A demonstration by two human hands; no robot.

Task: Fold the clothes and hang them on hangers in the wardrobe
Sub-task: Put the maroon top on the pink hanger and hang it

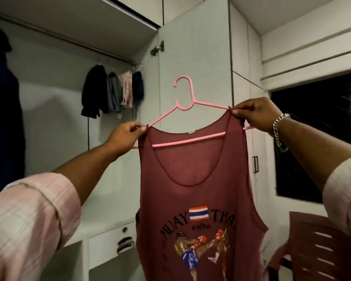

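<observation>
A person holds a maroon tank top up at the centre of the view, draped on a pink plastic hanger whose hook points up toward twelve o'clock. The left hand, at nine o'clock of the hanger, has its grip pinched on the top's left strap and the hanger's arm; the right hand, at three o'clock, pinches the right strap the same way and wears a silver chain bracelet. The top's print shows a striped flag, the words MUAY THAI and two boxers. Behind, at ten o'clock, an open white wardrobe has a rail carrying several dark and pale garments. A dark window sits at three o'clock.
</observation>
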